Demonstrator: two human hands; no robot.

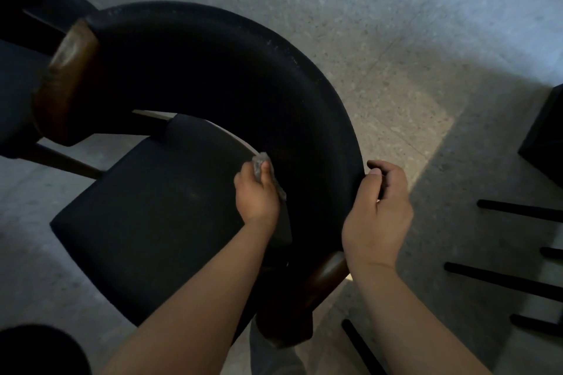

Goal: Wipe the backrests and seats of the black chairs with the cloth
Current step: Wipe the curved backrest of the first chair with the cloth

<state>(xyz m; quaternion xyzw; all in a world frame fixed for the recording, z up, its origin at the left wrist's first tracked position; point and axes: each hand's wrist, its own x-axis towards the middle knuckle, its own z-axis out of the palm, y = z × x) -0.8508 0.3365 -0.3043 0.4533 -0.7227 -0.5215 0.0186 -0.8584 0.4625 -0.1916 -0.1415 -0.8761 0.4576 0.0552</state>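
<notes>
My left hand [257,195] was the working grip. Its fingers were curled round the grey cloth [260,160] and pressed it against the inner face of the curved backrest [213,49], low down, just above the back edge of the seat [146,216]. My right hand [377,213] was the steadying grip, closed over the outer rim of that same backrest, near the wooden arm end [330,274] on my side. So the cloth sat on the chair [304,119] itself, where back meets seat, and nowhere else.

I judged the job to be at an early stage. The cloth was at the near end of the backrest's curve, and most of that curve ran away from it towards the far wooden arm end [67,70]. Pale specks showed along the top edge of the backrest, which I took for dust not yet wiped off. The seat looked dull, with a faint smudge near its middle, and I could not tell whether it had been wiped at all.

A second chair [18,91] stood just beyond the first at the upper left, too dark for me to judge its state. On the speckled floor [396,24] to my right lay thin black legs [502,280] of some other furniture; I could not make out what they belonged to.
</notes>
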